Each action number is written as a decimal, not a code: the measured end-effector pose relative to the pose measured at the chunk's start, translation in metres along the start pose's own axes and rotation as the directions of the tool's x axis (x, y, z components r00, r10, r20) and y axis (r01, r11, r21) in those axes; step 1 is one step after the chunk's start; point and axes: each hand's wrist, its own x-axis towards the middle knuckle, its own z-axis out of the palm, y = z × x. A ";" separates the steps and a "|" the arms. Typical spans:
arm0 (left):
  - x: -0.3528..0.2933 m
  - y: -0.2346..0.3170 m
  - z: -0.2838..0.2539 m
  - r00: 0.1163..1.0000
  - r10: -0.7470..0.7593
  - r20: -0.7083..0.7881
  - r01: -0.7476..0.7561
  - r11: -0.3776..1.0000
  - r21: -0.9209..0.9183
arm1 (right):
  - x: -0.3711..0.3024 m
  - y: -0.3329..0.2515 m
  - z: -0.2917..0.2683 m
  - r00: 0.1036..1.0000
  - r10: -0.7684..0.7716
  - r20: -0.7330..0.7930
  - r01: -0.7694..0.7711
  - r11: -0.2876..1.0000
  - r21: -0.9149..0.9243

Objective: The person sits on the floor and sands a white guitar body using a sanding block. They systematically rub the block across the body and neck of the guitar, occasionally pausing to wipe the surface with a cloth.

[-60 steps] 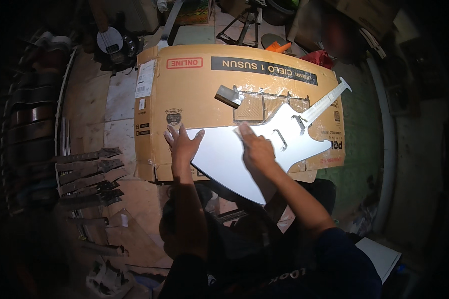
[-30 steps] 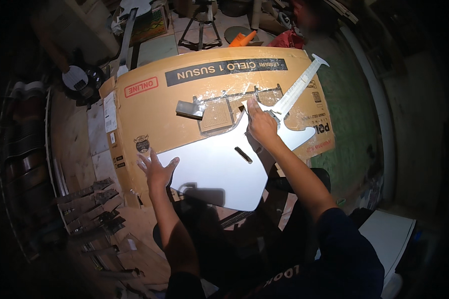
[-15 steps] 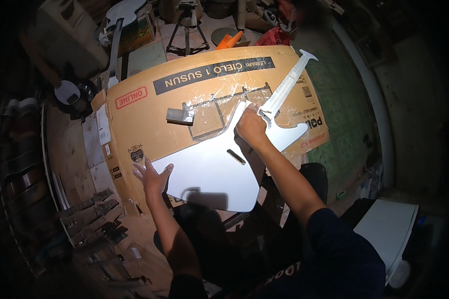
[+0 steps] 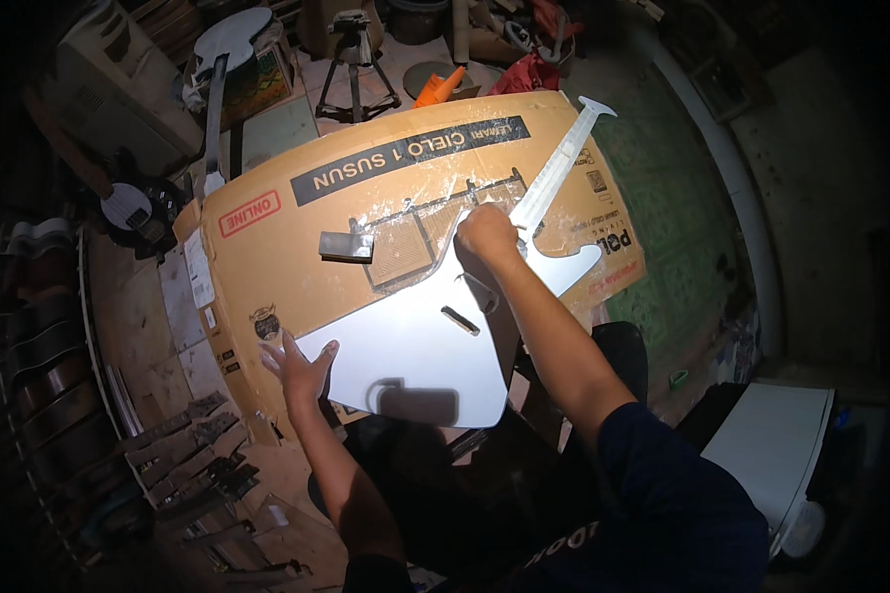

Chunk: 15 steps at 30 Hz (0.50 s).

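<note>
A white electric guitar body (image 4: 405,346) of angular shape lies on a cardboard sheet, its near end reaching over my lap. Its neck (image 4: 559,173), pale as if covered in tape, points to the far right. A dark slot (image 4: 460,320) is cut in the body. My left hand (image 4: 305,374) rests at the body's left corner with fingers spread, thumb over the edge. My right hand (image 4: 489,235) is closed against the body's upper horn, beside the neck joint; what lies under its fingers is hidden. A small dark block (image 4: 346,247) sits on the cardboard.
The printed cardboard (image 4: 267,267) covers the work surface. Beyond it stand a black tripod-like stand (image 4: 354,74), an orange object (image 4: 439,89) and another white guitar (image 4: 232,40). Guitar necks (image 4: 183,460) are piled at the left. A white panel (image 4: 771,435) is at the right.
My right hand has shifted slightly away from the neck joint and further onto the upper horn. My left hand keeps its place at the corner. The whole view has shifted a little.
</note>
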 end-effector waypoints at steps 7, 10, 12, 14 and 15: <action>-0.004 0.008 -0.003 1.000 0.001 -0.004 -0.001 1.000 0.022 | 0.022 0.017 -0.020 0.982 0.070 0.177 -0.073 0.997 0.006; -0.004 0.009 0.001 1.000 0.005 0.001 -0.005 1.000 0.011 | 0.049 0.054 -0.035 0.963 0.112 0.244 -0.264 0.557 0.788; -0.005 0.005 -0.004 1.000 -0.015 -0.005 0.015 1.000 0.011 | 0.022 0.035 -0.069 0.983 0.180 0.036 -0.149 0.664 0.733; -0.002 0.001 -0.001 1.000 -0.011 -0.009 0.011 1.000 0.006 | 0.028 0.062 -0.077 0.992 0.123 -0.031 -0.075 0.767 0.637; -0.001 0.003 0.001 1.000 -0.001 -0.008 0.001 1.000 0.003 | 0.025 0.070 -0.069 0.988 0.129 -0.085 -0.052 0.797 0.602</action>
